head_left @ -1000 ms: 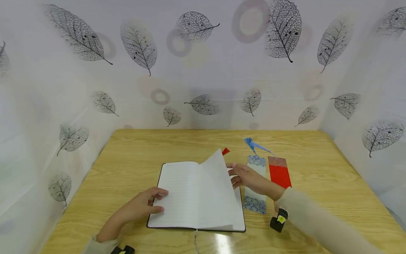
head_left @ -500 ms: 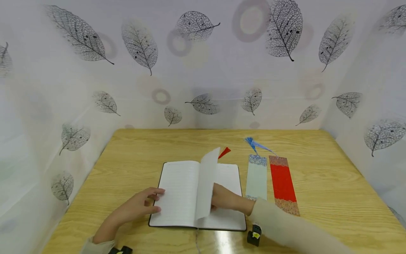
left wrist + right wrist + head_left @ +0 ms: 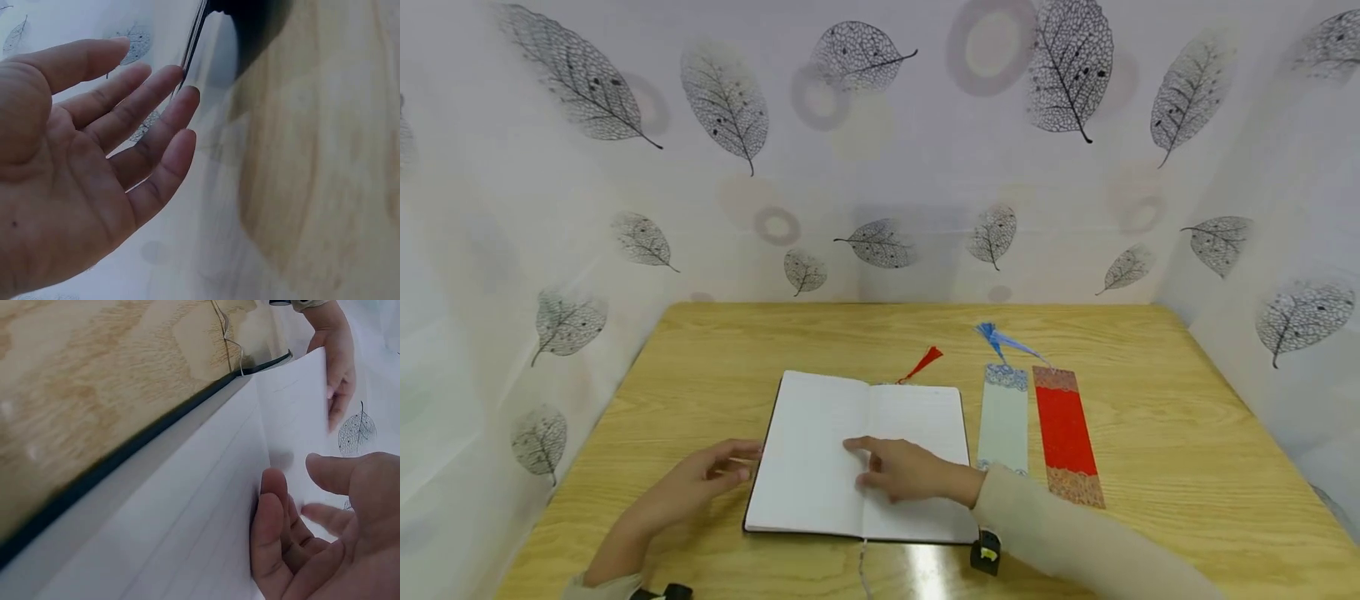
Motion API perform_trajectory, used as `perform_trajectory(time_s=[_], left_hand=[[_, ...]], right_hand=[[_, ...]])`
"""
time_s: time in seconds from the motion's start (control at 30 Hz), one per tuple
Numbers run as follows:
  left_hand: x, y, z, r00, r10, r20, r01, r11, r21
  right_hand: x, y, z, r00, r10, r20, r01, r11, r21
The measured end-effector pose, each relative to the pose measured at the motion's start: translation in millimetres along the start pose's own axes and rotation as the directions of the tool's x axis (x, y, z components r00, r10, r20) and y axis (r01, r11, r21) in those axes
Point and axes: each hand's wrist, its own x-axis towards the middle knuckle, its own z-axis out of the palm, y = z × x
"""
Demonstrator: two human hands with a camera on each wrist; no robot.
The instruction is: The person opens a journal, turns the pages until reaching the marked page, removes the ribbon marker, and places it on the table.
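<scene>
A lined notebook (image 3: 808, 467) with a dark cover lies open flat on the wooden table. Across its middle reaches my right hand (image 3: 910, 471), index finger extended over the left page close to the fold. In the right wrist view some fingers of that hand (image 3: 337, 531) are bent loosely against the paper, pinching nothing. Beside the notebook's left edge is my left hand (image 3: 688, 483), its fingertips at the cover; whether they touch it is unclear. The left wrist view shows this hand (image 3: 81, 156) with relaxed, spread fingers and a bare palm.
From the notebook's top edge sticks out a red tassel (image 3: 922, 362). To the right lie a pale bookmark (image 3: 1003, 425), partly behind my right sleeve, and a red bookmark (image 3: 1066, 433), with blue tassels (image 3: 990, 335) above them. A thin ribbon (image 3: 862, 571) trails toward the front.
The raised page has turned over from right to left and now lies flat. My right hand swept left with it. My left hand drew back slightly from the page to the notebook's edge.
</scene>
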Motion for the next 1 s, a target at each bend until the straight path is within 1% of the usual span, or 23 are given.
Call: perform_trajectory(time_s=[0.1, 0.13, 0.17, 0.27, 0.37, 0.43, 0.57, 0.67, 0.73, 0.8, 0.83, 0.93, 1.0], left_hand=[[1.3, 0.6, -2.8, 1.0, 0.019, 0.004, -0.018, 0.999, -0.034], [2.5, 1.5, -3.0, 1.0, 0.016, 0.0, -0.016, 0.999, -0.046], [3.6, 2.1, -3.1, 1.0, 0.028, -0.005, -0.028, 0.998, -0.047], [7.2, 6.4, -2.0, 0.998, 0.047, -0.052, -0.047, 0.999, -0.005], [10.5, 12.9, 0.8, 0.992, 0.051, -0.113, -0.045, 0.997, 0.061], [12.4, 17.6, 2.9, 0.989, 0.041, -0.142, -0.028, 0.995, 0.093], [14.9, 24.9, 6.1, 0.982, 0.049, -0.181, -0.026, 0.992, 0.127], [15.3, 26.7, 7.1, 0.975, 0.056, -0.217, -0.025, 0.99, 0.14], [15.9, 26.6, 8.1, 0.972, 0.052, -0.228, -0.021, 0.99, 0.136], [17.6, 25.9, 10.6, 0.977, 0.04, -0.209, -0.015, 0.993, 0.119], [18.9, 25.3, 12.5, 0.982, 0.031, -0.186, -0.011, 0.994, 0.111], [24.0, 23.0, 19.1, 0.996, -0.005, -0.093, 0.014, 0.996, 0.092], [26.9, 21.3, 23.7, 0.999, -0.025, -0.042, 0.029, 0.995, 0.099]], right_hand=[[0.6, -3, 0, 0.999, -0.018, 0.028, 0.019, 0.998, -0.058], [0.9, -4, 1, 0.999, -0.018, 0.032, 0.02, 0.997, -0.074], [1.1, -5, 1, 0.999, -0.018, 0.033, 0.021, 0.996, -0.092], [2.1, -7, 3, 0.999, -0.002, 0.035, 0.006, 0.992, -0.126], [3.3, -11, 4, 0.999, 0.023, 0.031, -0.017, 0.986, -0.167], [3.8, -14, 4, 0.999, 0.038, 0.029, -0.032, 0.981, -0.189], [3.6, -18, 4, 0.999, 0.05, 0.019, -0.045, 0.975, -0.218], [4.1, -18, 4, 0.999, 0.039, 0.012, -0.035, 0.973, -0.227], [4.5, -18, 5, 0.999, 0.033, 0.009, -0.03, 0.972, -0.233], [5.1, -17, 5, 0.999, 0.032, 0.004, -0.03, 0.971, -0.239], [5.4, -17, 5, 0.999, 0.036, 0.002, -0.034, 0.97, -0.239], [5.8, -17, 6, 0.999, 0.054, -0.004, -0.054, 0.972, -0.23], [5.4, -18, 5, 0.998, 0.067, -0.005, -0.066, 0.975, -0.212]])
